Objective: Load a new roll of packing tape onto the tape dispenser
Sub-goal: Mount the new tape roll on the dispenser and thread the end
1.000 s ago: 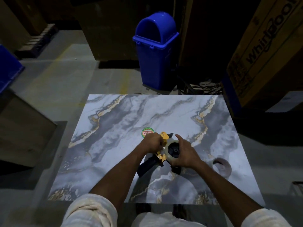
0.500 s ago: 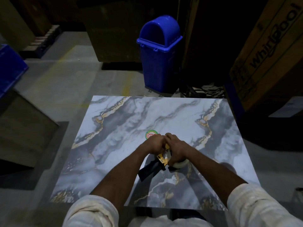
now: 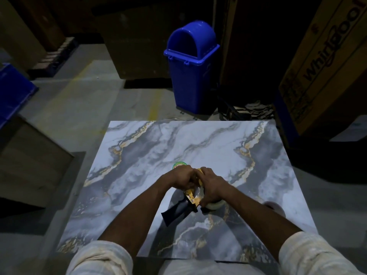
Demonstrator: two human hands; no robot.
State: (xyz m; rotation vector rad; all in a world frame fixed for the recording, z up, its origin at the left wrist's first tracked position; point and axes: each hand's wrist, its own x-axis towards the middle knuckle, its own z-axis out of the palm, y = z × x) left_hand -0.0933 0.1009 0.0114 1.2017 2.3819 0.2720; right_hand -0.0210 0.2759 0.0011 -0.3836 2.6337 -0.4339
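Hands meet at the centre of the frame over a marble-patterned table, where a yellow-and-black tape dispenser lies with its dark handle pointing toward the lower left. The left hand curls its fingers closed around the dispenser's upper frame, steadying it; the right hand wraps its fingers over the new roll of packing tape, which sits against the dispenser's right side, apparently on or near the hub. To finish seating it well, the roll likely needs an even, square press while the frame is held firm, then the loose end threaded toward the blade. A second ring-shaped roll, partly hidden by the right forearm, lies at right; a blue bin stands beyond the table.
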